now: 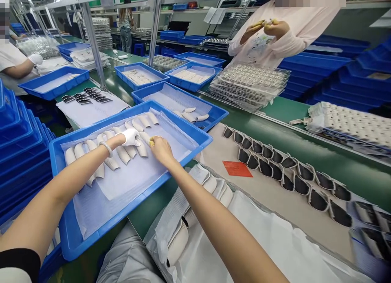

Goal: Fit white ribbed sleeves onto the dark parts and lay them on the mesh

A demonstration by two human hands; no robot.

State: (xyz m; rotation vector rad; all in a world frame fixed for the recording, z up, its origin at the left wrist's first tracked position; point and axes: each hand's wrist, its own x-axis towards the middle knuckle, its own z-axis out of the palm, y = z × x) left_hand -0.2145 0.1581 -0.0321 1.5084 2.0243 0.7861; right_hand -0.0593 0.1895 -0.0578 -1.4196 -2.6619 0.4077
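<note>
Both forearms reach forward from the lower frame edges and converge over a blue plastic tray (159,117) lined with a translucent white sheet (100,205). Cream-white curved shell-shaped pieces (124,154) lie in overlapping rows on this sheet, inside the tray.

The left hand (130,137), in a white fabric glove, is held palm down, with a pale bangle (106,149) around the wrist. Its fingers curl down onto the pieces; whether it grips one cannot be determined. The right hand (160,149), bare, angles inward with the fingers bunched. Its yellow-covered fingertips (152,141) are at the pieces, and its grasp also cannot be determined.

A second blue plastic tray (183,86) lies beyond, holding a few similar pieces. On the right, black curved pieces (265,168) are laid in rows on a beige sheet on the green worktop (336,161). A co-worker's pink sleeve (293,42) shows at upper right.
</note>
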